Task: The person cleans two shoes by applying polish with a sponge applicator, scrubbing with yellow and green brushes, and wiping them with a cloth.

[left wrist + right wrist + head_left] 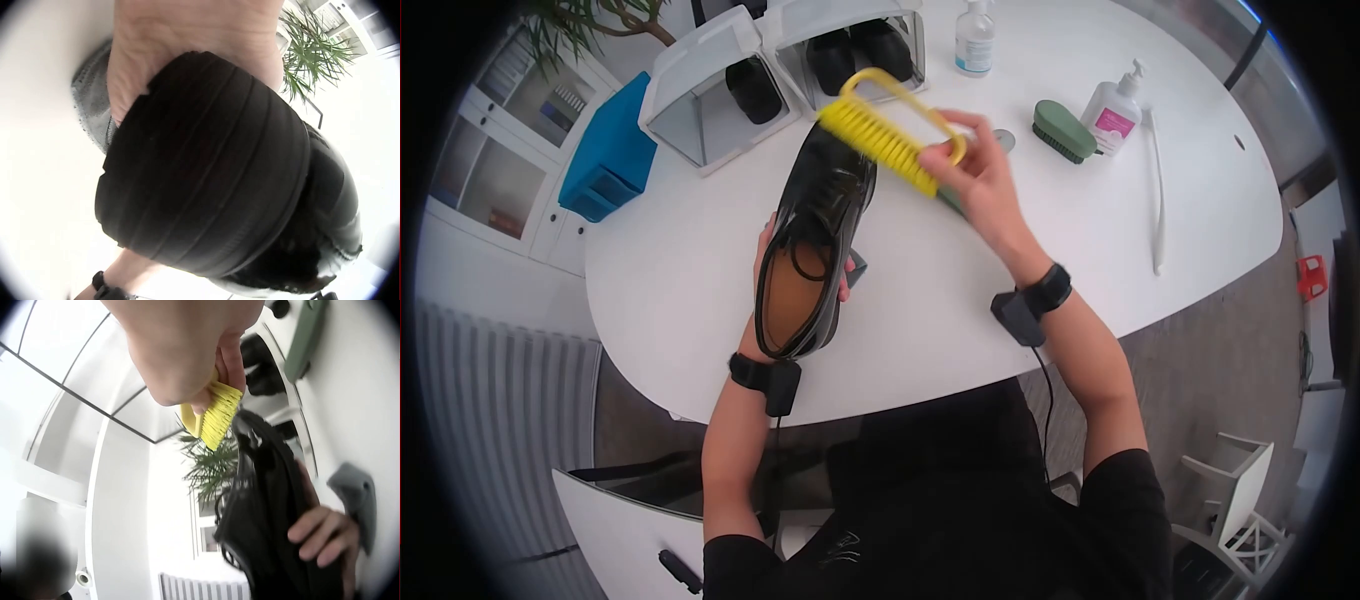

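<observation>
A black lace-up shoe (805,240) with a tan insole is held up over the table, toe pointing away from me. My left hand (325,537) grips it from beneath, fingers curled along the sole's edge; the dark ridged sole (200,162) fills most of the left wrist view. My right hand (982,175) holds a yellow brush (885,140) by its looped handle, thumb and fingers pinching one end. Its yellow bristles (220,415) are right at the shoe's toe. Behind the shoe, near the left hand, a grey cloth (356,497) lies on the table.
Two clear-fronted boxes (715,110) with black shoes stand at the back, beside a blue case (610,150). To the right are a green brush (1062,130), a pump bottle (1113,110), a clear bottle (975,40) and a long white stick (1157,200). A green handle (306,340) lies below the yellow brush.
</observation>
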Action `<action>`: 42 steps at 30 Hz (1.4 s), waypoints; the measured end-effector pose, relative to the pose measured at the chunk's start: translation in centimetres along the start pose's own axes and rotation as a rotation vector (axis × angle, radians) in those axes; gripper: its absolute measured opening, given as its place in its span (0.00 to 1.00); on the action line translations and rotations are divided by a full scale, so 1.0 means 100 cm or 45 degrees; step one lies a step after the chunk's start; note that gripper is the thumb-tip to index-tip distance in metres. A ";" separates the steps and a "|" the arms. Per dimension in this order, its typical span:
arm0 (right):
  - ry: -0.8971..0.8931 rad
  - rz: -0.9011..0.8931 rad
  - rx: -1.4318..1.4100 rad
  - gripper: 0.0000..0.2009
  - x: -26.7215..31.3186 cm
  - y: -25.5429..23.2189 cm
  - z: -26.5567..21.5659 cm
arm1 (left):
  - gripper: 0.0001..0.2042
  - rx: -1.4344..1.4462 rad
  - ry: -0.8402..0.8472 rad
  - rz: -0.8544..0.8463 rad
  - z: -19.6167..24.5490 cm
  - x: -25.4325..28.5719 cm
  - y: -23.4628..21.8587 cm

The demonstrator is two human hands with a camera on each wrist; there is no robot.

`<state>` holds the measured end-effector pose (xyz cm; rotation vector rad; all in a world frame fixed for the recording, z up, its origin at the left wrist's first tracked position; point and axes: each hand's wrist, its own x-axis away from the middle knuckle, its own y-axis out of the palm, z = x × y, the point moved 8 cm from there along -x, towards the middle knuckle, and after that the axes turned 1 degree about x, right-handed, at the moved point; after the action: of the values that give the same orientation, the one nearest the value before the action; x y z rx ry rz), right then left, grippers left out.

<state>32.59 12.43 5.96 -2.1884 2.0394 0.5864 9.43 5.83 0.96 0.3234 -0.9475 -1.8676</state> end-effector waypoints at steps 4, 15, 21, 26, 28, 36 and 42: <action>0.006 -0.106 0.083 0.26 0.010 0.024 0.005 | 0.38 0.021 0.041 0.282 -0.004 0.007 -0.017; -0.013 0.226 -0.063 0.22 -0.012 -0.031 0.013 | 0.28 -0.081 0.122 -0.216 -0.007 0.015 -0.012; 0.205 -0.171 -0.067 0.19 0.021 0.036 0.015 | 0.33 0.208 0.165 -0.096 -0.008 0.021 -0.012; 0.155 -0.079 0.219 0.19 0.005 0.017 0.017 | 0.31 0.141 0.096 -0.216 -0.011 0.019 -0.022; 0.269 0.189 0.485 0.22 -0.010 -0.020 0.027 | 0.31 0.134 0.074 -0.315 -0.013 0.016 -0.027; 0.110 -0.160 -0.137 0.16 0.020 0.025 -0.005 | 0.30 0.195 0.249 -0.066 0.000 0.023 -0.007; 0.165 -0.560 -0.143 0.14 0.060 0.079 0.002 | 0.32 0.159 0.266 -0.177 0.011 0.010 -0.026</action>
<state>25.07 6.08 5.29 -2.6872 1.5219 0.5260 6.58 6.02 -0.04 0.6612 -0.9187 -1.8601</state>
